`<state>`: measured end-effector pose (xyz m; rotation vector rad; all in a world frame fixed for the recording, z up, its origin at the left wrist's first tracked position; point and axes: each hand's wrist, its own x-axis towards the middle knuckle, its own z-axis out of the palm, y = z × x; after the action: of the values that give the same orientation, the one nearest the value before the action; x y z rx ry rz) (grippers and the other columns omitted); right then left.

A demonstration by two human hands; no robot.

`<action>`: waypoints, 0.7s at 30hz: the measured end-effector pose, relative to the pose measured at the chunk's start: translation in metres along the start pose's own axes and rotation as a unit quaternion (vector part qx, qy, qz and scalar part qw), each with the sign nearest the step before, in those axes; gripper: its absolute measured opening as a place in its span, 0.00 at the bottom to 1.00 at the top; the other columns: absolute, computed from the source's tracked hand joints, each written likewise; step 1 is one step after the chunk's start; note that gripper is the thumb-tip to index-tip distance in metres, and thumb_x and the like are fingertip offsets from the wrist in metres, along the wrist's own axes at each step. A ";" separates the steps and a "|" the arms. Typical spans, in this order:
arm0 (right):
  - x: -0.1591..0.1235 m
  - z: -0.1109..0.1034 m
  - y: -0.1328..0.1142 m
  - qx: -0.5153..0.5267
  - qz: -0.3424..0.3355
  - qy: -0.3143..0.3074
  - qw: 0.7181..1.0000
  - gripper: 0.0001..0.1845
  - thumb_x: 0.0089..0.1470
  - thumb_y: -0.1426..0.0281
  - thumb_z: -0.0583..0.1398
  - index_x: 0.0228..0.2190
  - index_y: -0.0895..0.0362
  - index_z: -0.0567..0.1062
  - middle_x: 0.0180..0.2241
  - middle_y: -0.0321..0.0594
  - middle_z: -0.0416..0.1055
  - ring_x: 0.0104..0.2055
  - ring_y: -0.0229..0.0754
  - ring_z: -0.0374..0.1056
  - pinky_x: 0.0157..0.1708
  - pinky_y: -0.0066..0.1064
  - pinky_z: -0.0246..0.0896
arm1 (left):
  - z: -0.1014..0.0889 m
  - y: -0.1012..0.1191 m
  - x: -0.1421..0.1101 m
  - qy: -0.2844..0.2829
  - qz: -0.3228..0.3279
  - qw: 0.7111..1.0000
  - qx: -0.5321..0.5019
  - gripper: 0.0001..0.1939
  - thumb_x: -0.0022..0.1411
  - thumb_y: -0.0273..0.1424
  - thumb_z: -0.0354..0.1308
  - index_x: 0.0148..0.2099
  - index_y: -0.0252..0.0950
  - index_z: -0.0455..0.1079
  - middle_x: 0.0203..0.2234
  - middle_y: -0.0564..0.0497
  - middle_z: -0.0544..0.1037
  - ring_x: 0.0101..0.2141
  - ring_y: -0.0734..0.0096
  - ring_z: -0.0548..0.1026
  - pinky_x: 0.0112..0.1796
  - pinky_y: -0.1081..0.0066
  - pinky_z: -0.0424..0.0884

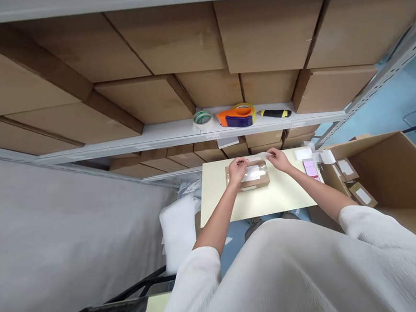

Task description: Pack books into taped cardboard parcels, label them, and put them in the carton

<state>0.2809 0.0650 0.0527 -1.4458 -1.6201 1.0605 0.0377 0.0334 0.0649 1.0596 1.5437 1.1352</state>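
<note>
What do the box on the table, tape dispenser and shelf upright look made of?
Box: matte cardboard, plain brown sides; glare suggests clear film on top. Tape dispenser: probably smooth plastic, bright orange and dark blue. Shelf upright: likely painted metal, pale grey with punched slots.

An orange and navy tape dispenser [236, 116] is seen at upper centre, beside a black and yellow cutter [275, 113]. The tabletop [211, 194] below is coloured pale cream; plain brown is shown by the small box [257, 186].

a hand could slide over the near part of the table [262, 203]. the shelf [170, 136] blocks the far side; the big box [407, 174] maybe blocks the right.
</note>
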 end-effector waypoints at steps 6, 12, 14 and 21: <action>-0.005 0.039 -0.014 0.025 0.040 0.019 0.999 0.19 0.53 0.60 0.63 0.46 0.53 0.76 0.34 0.34 0.74 0.36 0.43 0.70 0.42 0.37 0.69 | -0.047 -0.018 -0.007 -0.027 0.014 0.993 0.115 0.12 0.66 0.40 0.62 0.31 0.41 0.74 0.32 0.51 0.82 0.36 0.63 0.78 0.42 0.66 0.72; -0.020 0.063 -0.013 -0.038 0.096 0.018 0.995 0.27 0.52 0.67 0.62 0.55 0.52 0.72 0.32 0.30 0.72 0.35 0.42 0.71 0.44 0.36 0.70 | -0.063 -0.041 -0.016 -0.053 0.053 0.950 0.304 0.14 0.69 0.36 0.58 0.30 0.42 0.76 0.36 0.48 0.82 0.42 0.56 0.78 0.46 0.63 0.72; -0.022 0.067 -0.012 -0.080 0.095 0.009 0.992 0.26 0.54 0.69 0.61 0.56 0.51 0.72 0.33 0.31 0.73 0.37 0.43 0.73 0.46 0.37 0.70 | -0.063 -0.046 -0.019 -0.058 0.067 0.931 0.355 0.13 0.70 0.35 0.57 0.32 0.42 0.77 0.38 0.45 0.83 0.44 0.53 0.78 0.48 0.60 0.71; -0.027 0.083 -0.003 -0.190 0.099 -0.008 0.977 0.27 0.56 0.73 0.58 0.58 0.51 0.72 0.34 0.35 0.75 0.40 0.48 0.74 0.44 0.40 0.72 | -0.059 -0.053 -0.030 -0.074 0.077 0.891 0.441 0.14 0.73 0.32 0.54 0.40 0.40 0.81 0.47 0.37 0.80 0.52 0.43 0.75 0.53 0.51 0.68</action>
<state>0.2086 0.0285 0.0215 -1.8853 -1.7876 0.9019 -0.0195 -0.0167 0.0282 1.8368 1.9116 0.3801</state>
